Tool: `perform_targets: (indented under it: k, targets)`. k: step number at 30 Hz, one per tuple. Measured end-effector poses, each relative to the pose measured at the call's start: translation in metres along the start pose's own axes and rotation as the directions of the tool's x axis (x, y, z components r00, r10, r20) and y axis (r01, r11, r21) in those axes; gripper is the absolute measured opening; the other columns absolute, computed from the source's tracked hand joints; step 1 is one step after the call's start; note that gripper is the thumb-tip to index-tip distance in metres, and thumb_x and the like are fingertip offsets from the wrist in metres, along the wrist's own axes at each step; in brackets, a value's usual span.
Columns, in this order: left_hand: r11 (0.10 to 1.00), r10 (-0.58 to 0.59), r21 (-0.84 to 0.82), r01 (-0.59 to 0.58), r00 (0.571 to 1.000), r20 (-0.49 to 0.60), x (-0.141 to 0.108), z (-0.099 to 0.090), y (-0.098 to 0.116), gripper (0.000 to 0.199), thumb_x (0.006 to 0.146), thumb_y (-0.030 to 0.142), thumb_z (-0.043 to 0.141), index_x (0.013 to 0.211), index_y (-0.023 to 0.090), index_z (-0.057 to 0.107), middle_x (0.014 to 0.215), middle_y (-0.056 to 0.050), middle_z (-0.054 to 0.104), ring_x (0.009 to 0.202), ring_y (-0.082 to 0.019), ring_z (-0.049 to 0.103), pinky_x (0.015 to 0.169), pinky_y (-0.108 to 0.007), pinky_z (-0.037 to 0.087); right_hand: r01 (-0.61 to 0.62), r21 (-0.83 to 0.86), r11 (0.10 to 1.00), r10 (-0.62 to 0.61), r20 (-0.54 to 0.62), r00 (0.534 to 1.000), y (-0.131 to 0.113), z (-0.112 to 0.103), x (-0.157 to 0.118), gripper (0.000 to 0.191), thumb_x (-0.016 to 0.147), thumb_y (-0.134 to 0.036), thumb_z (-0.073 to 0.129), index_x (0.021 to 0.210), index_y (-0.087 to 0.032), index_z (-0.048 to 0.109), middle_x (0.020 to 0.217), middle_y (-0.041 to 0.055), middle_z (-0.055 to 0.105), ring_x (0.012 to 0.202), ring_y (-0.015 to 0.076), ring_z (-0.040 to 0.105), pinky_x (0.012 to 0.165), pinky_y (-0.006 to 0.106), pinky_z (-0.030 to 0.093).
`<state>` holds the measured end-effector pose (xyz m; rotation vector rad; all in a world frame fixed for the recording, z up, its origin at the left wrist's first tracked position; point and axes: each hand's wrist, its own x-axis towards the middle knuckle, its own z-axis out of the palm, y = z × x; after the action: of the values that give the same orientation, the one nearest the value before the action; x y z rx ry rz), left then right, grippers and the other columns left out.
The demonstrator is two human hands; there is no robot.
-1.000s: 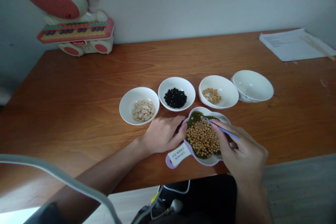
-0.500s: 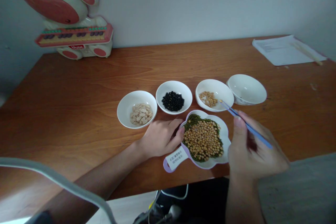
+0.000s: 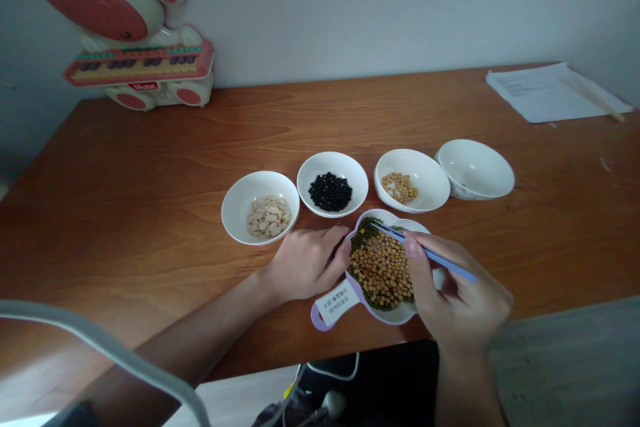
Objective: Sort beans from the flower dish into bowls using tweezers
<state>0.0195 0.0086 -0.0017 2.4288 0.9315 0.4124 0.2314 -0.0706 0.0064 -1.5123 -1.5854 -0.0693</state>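
Note:
A flower-shaped tray (image 3: 426, 224) with a labelled handle holds yellow beans (image 3: 383, 263) and small green beans. My left hand (image 3: 313, 261) grips its left rim between thumb and fingers. In my right hand (image 3: 455, 280) are blue tweezers (image 3: 443, 261), their tips over the green beans at the tray's upper part. Behind the tray, one white bowl (image 3: 435, 177) contains some yellow beans, another bowl (image 3: 355, 173) black beans, and the leftmost bowl (image 3: 234, 210) flat pale seeds. The rightmost bowl (image 3: 483, 167) shows only a tiny dark speck inside.
A toy dog with a keyboard (image 3: 140, 67) stands at the back left. Papers (image 3: 550, 90) with a thin stick on them lie at the back right. A grey cable or tube (image 3: 115, 350) crosses the lower left, over my left forearm.
My right hand and the tweezers have moved left and toward me, from the bowl of yellow beans to the tray. The left hand has kept its place on the tray's rim.

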Motion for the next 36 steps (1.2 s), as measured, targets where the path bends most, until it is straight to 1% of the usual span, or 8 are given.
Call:
perform_targets:
  k: [3,5,8,10,17,25,32,36]
  targets:
    - [1.0,0.006,-0.002,-0.006,1.0,-0.007,-0.0001,-0.0001,-0.0002,0.034,0.11,0.033,0.032,0.109,0.016,0.062,0.088,-0.006,0.078,0.074,-0.02,0.075,0.062,-0.03,0.051,0.038,0.014,0.999,-0.039,0.102,0.994,0.0019,0.0011,0.0007,0.021,0.092,-0.015,0.073,0.111,-0.023,0.075,0.101,0.0052,0.082,0.086,0.02,0.079,0.078,0.031,0.065]
    - [1.0,0.01,-0.001,-0.01,1.0,-0.02,-0.0001,0.0,-0.0002,0.034,0.11,0.033,0.033,0.109,0.016,0.063,0.088,-0.006,0.078,0.073,-0.019,0.075,0.062,-0.03,0.051,0.082,0.022,0.996,-0.084,0.13,0.988,0.0035,0.0022,0.0016,0.023,0.091,-0.012,0.073,0.112,-0.022,0.074,0.103,0.0048,0.082,0.089,0.0192,0.079,0.082,0.031,0.065]
    - [1.0,0.016,-0.004,-0.016,1.0,-0.026,-0.0001,0.0006,-0.0004,0.034,0.11,0.033,0.034,0.109,0.016,0.063,0.088,-0.006,0.079,0.073,-0.019,0.075,0.062,-0.03,0.051,0.141,0.031,0.99,-0.144,0.134,0.98,0.0047,0.0033,0.0022,0.025,0.09,-0.01,0.074,0.113,-0.021,0.073,0.104,0.0048,0.082,0.09,0.0179,0.079,0.086,0.03,0.065]
    - [1.0,0.014,-0.006,-0.014,1.0,-0.021,-0.0003,0.0009,-0.0005,0.034,0.109,0.033,0.034,0.109,0.015,0.063,0.089,-0.006,0.079,0.074,-0.02,0.076,0.063,-0.03,0.052,0.161,0.018,0.987,-0.162,0.136,0.977,0.0048,0.0036,0.0023,0.025,0.089,-0.01,0.075,0.112,-0.019,0.073,0.104,0.0052,0.082,0.09,0.017,0.079,0.088,0.029,0.064]
    - [1.0,0.007,-0.008,-0.007,1.0,-0.015,-0.0006,0.0007,-0.0004,0.035,0.109,0.033,0.034,0.112,0.015,0.064,0.09,-0.006,0.079,0.075,-0.021,0.076,0.063,-0.031,0.052,0.162,-0.01,0.987,-0.159,0.15,0.976,0.0039,0.0041,0.0037,0.022,0.091,-0.012,0.074,0.112,-0.018,0.073,0.104,0.0049,0.082,0.09,0.0148,0.078,0.089,0.025,0.063]
    - [1.0,0.015,-0.006,-0.015,0.999,-0.028,-0.0009,0.0016,-0.0008,0.031,0.109,0.032,0.037,0.114,0.015,0.063,0.091,-0.006,0.079,0.075,-0.019,0.075,0.064,-0.03,0.052,0.2,-0.007,0.98,-0.195,0.175,0.965,0.0038,0.0044,0.0048,0.025,0.091,-0.01,0.074,0.114,-0.019,0.073,0.108,0.0048,0.082,0.096,0.0155,0.079,0.094,0.026,0.062]
    - [1.0,0.016,0.006,-0.015,0.999,-0.034,-0.0006,0.0012,-0.0009,0.031,0.109,0.032,0.037,0.111,0.016,0.063,0.089,-0.005,0.079,0.073,-0.019,0.074,0.063,-0.029,0.05,0.172,-0.002,0.985,-0.17,0.162,0.972,0.0042,0.0034,0.0033,0.024,0.092,-0.01,0.073,0.114,-0.019,0.073,0.107,0.0045,0.082,0.096,0.015,0.078,0.092,0.026,0.061]
    - [1.0,0.013,0.004,-0.013,0.999,-0.032,-0.0005,0.0019,-0.0011,0.032,0.109,0.033,0.036,0.111,0.015,0.063,0.09,-0.005,0.079,0.074,-0.02,0.075,0.063,-0.031,0.051,0.188,-0.015,0.982,-0.184,0.153,0.971,0.0049,0.0037,0.0038,0.022,0.092,-0.011,0.073,0.113,-0.018,0.073,0.105,0.0051,0.082,0.093,0.0152,0.078,0.09,0.026,0.061]
